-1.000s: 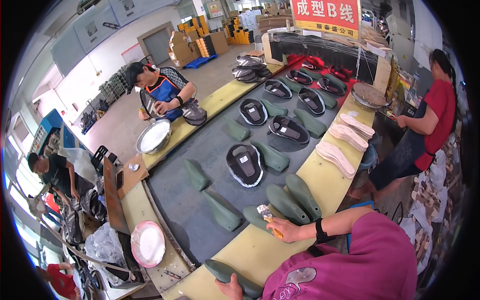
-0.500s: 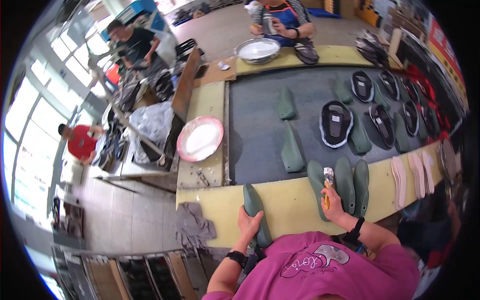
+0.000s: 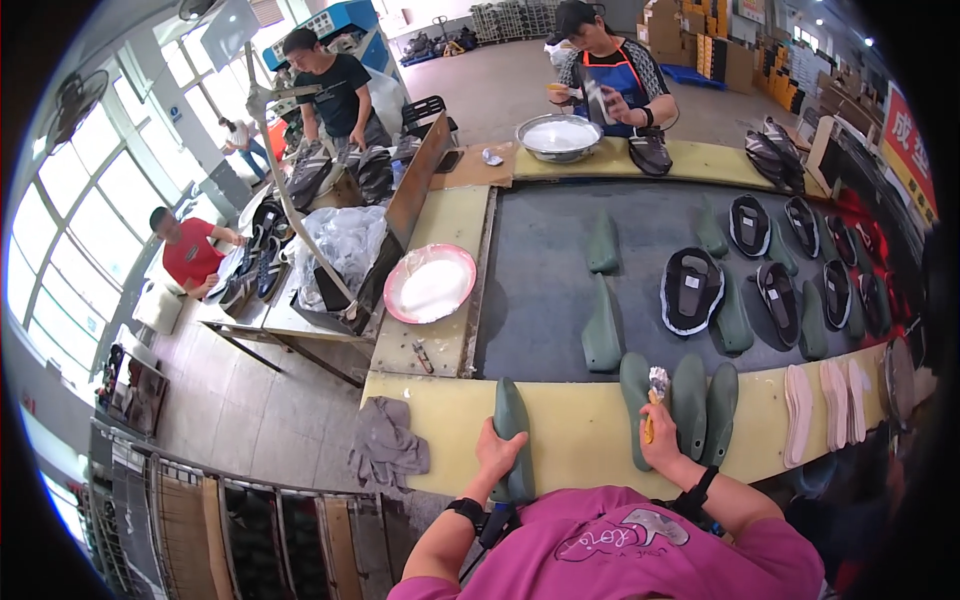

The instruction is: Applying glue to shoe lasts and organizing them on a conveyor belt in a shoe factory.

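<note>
My left hand (image 3: 492,452) is closed around a green shoe last (image 3: 512,430), which stands on the yellow front ledge with its toe pointing away from me. In my right hand (image 3: 662,445) is a brush (image 3: 656,388) with a yellow handle, bristles up and coated in white paste. That hand is against another green last (image 3: 632,400); whether its fingers also grip this last, I cannot tell. Just right of it stand two more green lasts (image 3: 688,400), side by side.
A pink-rimmed basin (image 3: 430,284) of white paste sits left. Dark shoe uppers (image 3: 692,290) and green lasts (image 3: 602,335) cover the grey belt. Pale insoles (image 3: 797,410) lie right, a grey rag (image 3: 388,440) left. A co-worker (image 3: 615,85) works opposite beside a metal bowl (image 3: 558,138).
The view has tilted upward, so more of the room and the co-workers show. My hands keep their holds on the last and the brush, almost unmoved against the ledge.
</note>
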The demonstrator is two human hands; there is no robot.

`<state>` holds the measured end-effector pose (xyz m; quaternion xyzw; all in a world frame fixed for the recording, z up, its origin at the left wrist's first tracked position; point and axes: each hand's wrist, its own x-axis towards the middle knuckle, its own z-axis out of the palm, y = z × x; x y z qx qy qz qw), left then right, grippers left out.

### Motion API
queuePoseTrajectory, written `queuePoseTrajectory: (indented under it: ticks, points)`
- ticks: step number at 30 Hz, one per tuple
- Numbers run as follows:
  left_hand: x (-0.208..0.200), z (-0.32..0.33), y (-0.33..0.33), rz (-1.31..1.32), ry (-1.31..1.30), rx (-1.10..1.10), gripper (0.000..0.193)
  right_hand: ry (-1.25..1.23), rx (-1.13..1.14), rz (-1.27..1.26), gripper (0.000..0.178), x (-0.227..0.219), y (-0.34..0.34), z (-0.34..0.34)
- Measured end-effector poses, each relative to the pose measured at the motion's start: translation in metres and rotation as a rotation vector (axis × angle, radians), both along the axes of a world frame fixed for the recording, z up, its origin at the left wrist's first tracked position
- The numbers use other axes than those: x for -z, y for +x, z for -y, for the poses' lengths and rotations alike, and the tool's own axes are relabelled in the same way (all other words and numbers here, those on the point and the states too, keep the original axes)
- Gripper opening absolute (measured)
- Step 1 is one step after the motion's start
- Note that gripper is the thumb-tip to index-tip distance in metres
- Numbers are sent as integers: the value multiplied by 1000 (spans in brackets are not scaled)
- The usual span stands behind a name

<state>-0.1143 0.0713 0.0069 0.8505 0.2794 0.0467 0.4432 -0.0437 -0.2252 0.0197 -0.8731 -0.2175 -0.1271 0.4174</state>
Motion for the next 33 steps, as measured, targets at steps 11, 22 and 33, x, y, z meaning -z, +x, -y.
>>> queuePoseTrajectory:
  ticks: [11,22,33]
  points:
    - [8,-8,3,33,-13,-17,60,29,30,11,26,3,4,-5]
    - [8,-6,8,49,-8,28,59,35,14,-54,27,1,2,0]
    - [22,-12,6,58,-13,28,66,16,-83,-96,30,2,-1,1]
